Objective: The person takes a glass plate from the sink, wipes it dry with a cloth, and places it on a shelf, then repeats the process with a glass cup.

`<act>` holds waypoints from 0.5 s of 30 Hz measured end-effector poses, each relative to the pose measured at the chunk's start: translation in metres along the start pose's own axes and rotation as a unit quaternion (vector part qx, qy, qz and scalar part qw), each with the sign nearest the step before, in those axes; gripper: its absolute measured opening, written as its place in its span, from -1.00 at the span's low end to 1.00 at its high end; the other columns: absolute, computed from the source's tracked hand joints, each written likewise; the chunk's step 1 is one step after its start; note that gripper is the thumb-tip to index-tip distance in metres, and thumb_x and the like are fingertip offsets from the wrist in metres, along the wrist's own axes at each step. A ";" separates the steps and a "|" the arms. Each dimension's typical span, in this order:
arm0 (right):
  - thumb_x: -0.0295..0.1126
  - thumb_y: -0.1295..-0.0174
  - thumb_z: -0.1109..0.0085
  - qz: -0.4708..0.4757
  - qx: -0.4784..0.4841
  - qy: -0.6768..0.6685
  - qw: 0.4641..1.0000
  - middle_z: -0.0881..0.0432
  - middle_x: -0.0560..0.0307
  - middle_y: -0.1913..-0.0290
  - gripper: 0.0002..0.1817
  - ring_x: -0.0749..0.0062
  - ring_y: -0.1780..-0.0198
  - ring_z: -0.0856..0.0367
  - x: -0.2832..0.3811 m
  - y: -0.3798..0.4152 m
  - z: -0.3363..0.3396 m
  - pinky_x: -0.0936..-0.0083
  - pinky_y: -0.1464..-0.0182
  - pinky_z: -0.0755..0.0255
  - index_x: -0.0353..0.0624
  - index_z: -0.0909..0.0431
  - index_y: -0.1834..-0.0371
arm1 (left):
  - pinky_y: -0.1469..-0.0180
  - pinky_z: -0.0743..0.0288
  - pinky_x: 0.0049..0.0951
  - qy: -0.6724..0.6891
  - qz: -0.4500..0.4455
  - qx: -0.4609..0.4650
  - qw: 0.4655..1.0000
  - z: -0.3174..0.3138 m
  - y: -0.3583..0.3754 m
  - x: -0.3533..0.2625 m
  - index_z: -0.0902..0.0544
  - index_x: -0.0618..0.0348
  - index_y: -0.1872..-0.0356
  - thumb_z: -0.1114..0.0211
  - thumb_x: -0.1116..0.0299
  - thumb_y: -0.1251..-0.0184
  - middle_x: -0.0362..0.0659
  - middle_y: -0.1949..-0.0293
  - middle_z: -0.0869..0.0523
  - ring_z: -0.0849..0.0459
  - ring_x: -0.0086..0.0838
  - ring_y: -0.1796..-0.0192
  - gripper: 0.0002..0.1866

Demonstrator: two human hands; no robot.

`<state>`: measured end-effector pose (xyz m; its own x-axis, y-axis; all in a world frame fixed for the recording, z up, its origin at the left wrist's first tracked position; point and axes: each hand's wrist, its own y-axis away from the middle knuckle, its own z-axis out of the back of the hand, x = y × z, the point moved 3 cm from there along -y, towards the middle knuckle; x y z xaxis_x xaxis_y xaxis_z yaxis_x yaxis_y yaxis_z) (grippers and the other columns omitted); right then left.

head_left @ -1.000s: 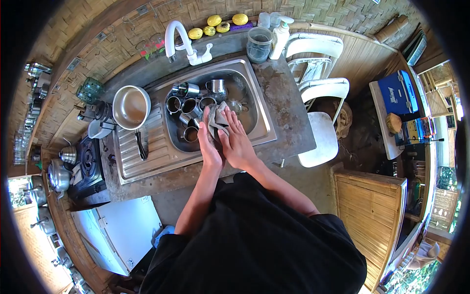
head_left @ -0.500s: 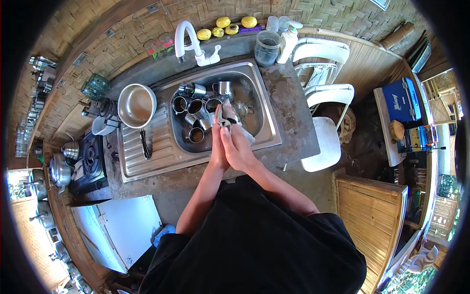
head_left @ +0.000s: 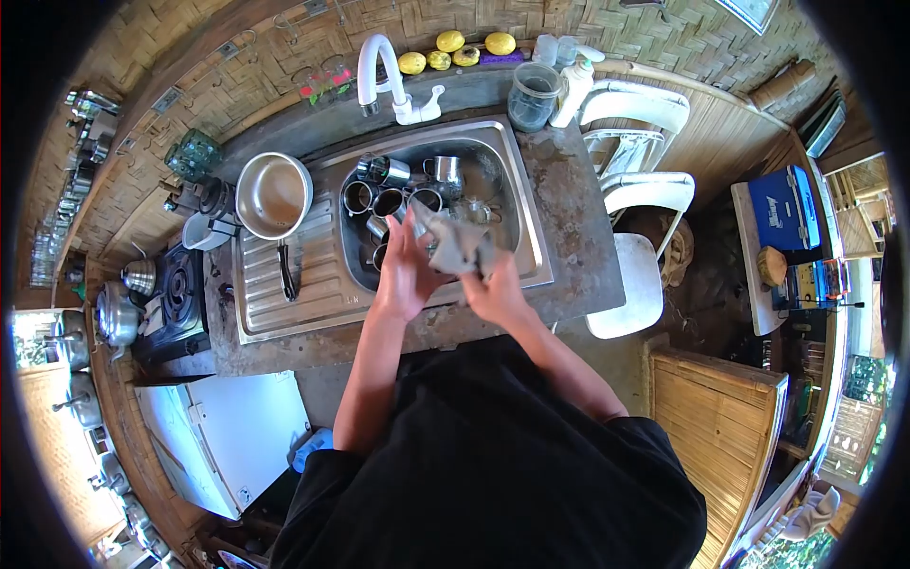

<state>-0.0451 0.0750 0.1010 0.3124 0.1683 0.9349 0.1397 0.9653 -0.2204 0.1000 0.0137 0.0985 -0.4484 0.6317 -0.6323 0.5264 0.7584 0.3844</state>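
Observation:
Over the front edge of the sink, my right hand grips a greyish cloth that is smeared by motion. My left hand is beside it with fingers stretched out and palm turned toward the cloth; it holds nothing that I can see. Beneath and beyond them, the steel sink basin contains several metal mugs, one of them a shiny mug at the back. A clear glass item lies at the basin's right. My left hand and the cloth partly hide the nearer mugs.
A steel pan with a black handle rests on the drainboard. Behind the sink stand a white faucet, yellow fruits, a plastic tub and a pump bottle. White chairs stand right, a black stove left.
My hands, pressed together around the cloth before, have come apart. The cloth now hangs from my right hand, which has shifted right, while my left hand has moved left and opened.

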 end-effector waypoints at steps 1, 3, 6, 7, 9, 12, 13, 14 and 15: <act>-0.52 -0.24 -0.35 -0.062 -0.016 -0.064 0.996 -0.74 0.17 0.14 -0.66 0.31 0.12 -0.74 -0.002 -0.003 0.006 0.30 0.03 -0.59 -0.24 -0.64 -0.10 | -0.33 -0.41 -0.04 -0.067 0.000 -0.027 0.997 0.018 -0.002 -0.002 -0.10 -0.39 -0.66 -0.01 -0.52 -0.40 -0.15 -0.34 -0.42 -0.50 -0.27 -0.31 -0.10; -0.45 -0.29 -0.40 -0.135 -0.075 -0.286 0.946 -0.74 0.21 0.15 -0.74 0.48 0.12 -0.70 -0.030 -0.008 0.014 0.42 0.05 -0.57 -0.22 -0.67 -0.02 | -0.30 -0.47 -0.06 -0.170 -0.035 -0.119 0.978 0.042 -0.006 0.000 -0.26 -0.18 -0.60 -0.11 -0.36 -0.49 -0.12 -0.38 -0.48 -0.52 -0.26 -0.35 -0.19; -0.40 -0.32 -0.43 -0.227 -0.112 -0.493 0.832 -0.73 0.19 0.07 -0.71 0.41 0.05 -0.73 -0.018 -0.012 0.017 0.36 -0.02 -0.62 -0.17 -0.64 -0.06 | -0.29 -0.50 -0.27 -0.191 -0.034 -0.035 0.980 0.057 -0.006 0.001 -0.47 0.05 -0.44 -0.17 -0.17 -0.57 -0.16 -0.35 -0.57 -0.60 -0.35 -0.31 -0.36; -0.40 -0.33 -0.43 -0.248 -0.118 -0.528 0.804 -0.73 0.17 0.05 -0.68 0.38 0.03 -0.74 -0.014 -0.012 0.016 0.33 -0.04 -0.63 -0.17 -0.62 -0.10 | -0.29 -0.50 -0.26 -0.160 -0.036 0.004 0.986 0.055 -0.004 0.001 -0.51 0.12 -0.39 -0.20 -0.08 -0.58 -0.15 -0.31 -0.61 -0.61 -0.34 -0.30 -0.42; -0.38 -0.32 -0.43 -0.287 -0.115 -0.583 0.751 -0.71 0.11 -0.03 -0.57 0.28 -0.03 -0.75 -0.016 -0.012 0.012 0.25 -0.11 -0.67 -0.17 -0.55 -0.20 | -0.30 -0.51 -0.25 -0.098 -0.041 0.083 0.991 0.046 0.003 -0.001 -0.58 0.26 -0.27 -0.26 0.10 -0.59 -0.14 -0.22 -0.68 -0.63 -0.33 -0.29 -0.53; -0.37 -0.31 -0.45 -0.327 -0.117 -0.609 0.713 -0.71 0.11 -0.01 -0.59 0.27 -0.01 -0.75 -0.015 -0.010 0.005 0.24 -0.06 -0.67 -0.17 -0.56 -0.17 | -0.30 -0.55 -0.23 -0.104 -0.093 0.025 0.990 0.031 0.009 0.003 -0.61 0.30 -0.18 -0.31 0.25 -0.56 -0.10 -0.23 -0.67 -0.65 -0.27 -0.28 -0.64; -0.36 -0.32 -0.45 -0.343 -0.118 -0.602 0.711 -0.71 0.11 -0.01 -0.59 0.27 -0.01 -0.74 -0.026 -0.007 0.002 0.24 -0.05 -0.67 -0.17 -0.56 -0.17 | -0.28 -0.57 -0.24 -0.090 -0.110 0.011 0.990 0.028 0.009 0.003 -0.62 0.29 -0.16 -0.32 0.28 -0.55 -0.09 -0.22 -0.68 -0.67 -0.25 -0.26 -0.66; -0.35 -0.32 -0.45 -0.360 -0.120 -0.595 0.708 -0.71 0.11 -0.01 -0.59 0.26 -0.01 -0.74 -0.046 -0.003 -0.005 0.23 -0.05 -0.66 -0.18 -0.56 -0.17 | -0.26 -0.59 -0.24 -0.076 -0.126 -0.004 0.989 0.026 0.009 0.002 -0.62 0.29 -0.14 -0.33 0.30 -0.54 -0.09 -0.20 -0.69 -0.68 -0.23 -0.24 -0.68; -0.34 -0.33 -0.44 -0.375 -0.123 -0.589 0.706 -0.71 0.11 -0.01 -0.60 0.26 0.00 -0.74 -0.050 -0.003 -0.008 0.22 -0.04 -0.66 -0.18 -0.56 -0.16 | -0.24 -0.61 -0.24 -0.063 -0.142 -0.016 0.988 0.025 0.007 0.001 -0.63 0.29 -0.11 -0.35 0.32 -0.53 -0.08 -0.19 -0.69 -0.70 -0.21 -0.23 -0.70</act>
<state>-0.0536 0.0624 0.0528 -0.9128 -0.1820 0.3657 0.0555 0.8318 0.5523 0.1209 0.0159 0.0840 -0.4802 0.3698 -0.7954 0.3677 0.9081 0.2002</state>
